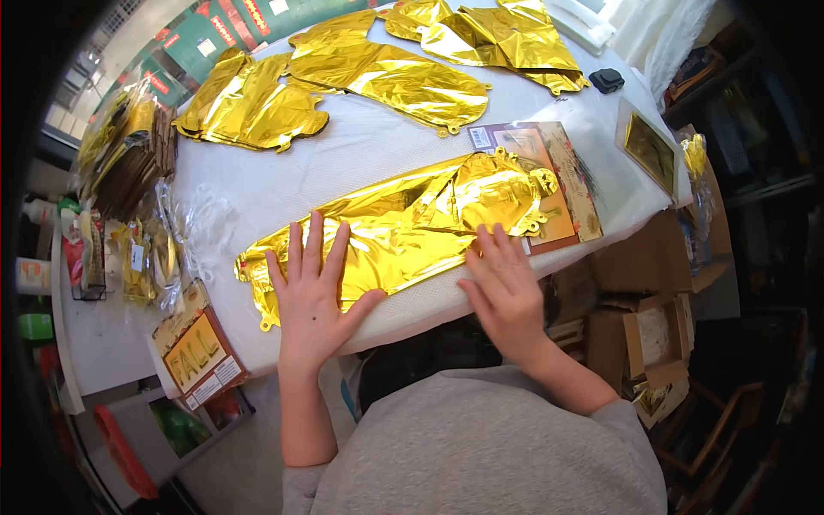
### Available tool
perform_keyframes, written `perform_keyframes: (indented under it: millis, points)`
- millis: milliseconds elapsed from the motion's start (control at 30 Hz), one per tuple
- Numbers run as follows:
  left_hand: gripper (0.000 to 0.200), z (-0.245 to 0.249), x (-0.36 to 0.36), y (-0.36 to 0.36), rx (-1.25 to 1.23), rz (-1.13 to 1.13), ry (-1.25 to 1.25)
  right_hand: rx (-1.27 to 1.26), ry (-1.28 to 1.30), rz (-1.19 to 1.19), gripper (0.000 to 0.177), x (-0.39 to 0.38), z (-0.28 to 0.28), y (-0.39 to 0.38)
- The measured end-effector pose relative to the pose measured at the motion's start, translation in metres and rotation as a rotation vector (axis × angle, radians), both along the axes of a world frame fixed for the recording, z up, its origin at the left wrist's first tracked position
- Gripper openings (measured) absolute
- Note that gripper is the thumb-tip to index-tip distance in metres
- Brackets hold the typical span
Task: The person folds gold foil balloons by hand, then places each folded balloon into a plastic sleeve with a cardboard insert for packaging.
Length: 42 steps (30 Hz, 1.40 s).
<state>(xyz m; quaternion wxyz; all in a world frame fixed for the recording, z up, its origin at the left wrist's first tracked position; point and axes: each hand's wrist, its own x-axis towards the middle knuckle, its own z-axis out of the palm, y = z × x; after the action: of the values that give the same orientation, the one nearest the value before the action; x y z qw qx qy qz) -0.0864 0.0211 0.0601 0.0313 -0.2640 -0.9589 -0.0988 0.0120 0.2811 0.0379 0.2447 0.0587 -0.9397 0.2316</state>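
Two hands (312, 307) — one gold foil (399, 219)

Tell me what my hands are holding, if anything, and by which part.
Nothing appears gripped: your left hand lies spread over the nearest gold foil piece, and your right hand lies at its near edge.
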Motion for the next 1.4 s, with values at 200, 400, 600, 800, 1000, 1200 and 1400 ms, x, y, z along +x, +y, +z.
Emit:
perform_keyframes:
  millis: [200,400,600,800,1000,1200,1400]
  points:
    - [0.089,-0.003,-0.001,0.001,0.037,0.002,0.025,0.013,-0.107,0.257,0.055,-0.024,0.004,-0.045]
    - [0.089,-0.001,-0.001,0.002,0.077,-0.007,0.033,0.099,-0.144,0.286,0.057,-0.017,0.001,-0.037]
    - [0.077,0.001,0.002,0.001,0.096,-0.006,0.004,0.095,-0.086,0.25,0.052,-0.013,-0.006,-0.041]
    - [0.065,0.007,-0.001,-0.012,0.212,-0.053,-0.114,0.028,-0.094,0.265,0.046,-0.02,0.0,-0.034]
    - [0.056,0.035,-0.001,-0.042,0.775,0.024,-0.011,0.026,-0.086,0.317,0.042,-0.03,0.004,-0.029]
    - [0.052,0.032,0.008,-0.011,0.302,-0.012,-0.006,0.022,-0.033,0.288,0.032,-0.036,0.009,-0.03]
    - [0.066,0.003,0.005,-0.003,0.066,-0.021,-0.009,-0.037,-0.018,0.258,0.026,-0.041,0.014,-0.033]
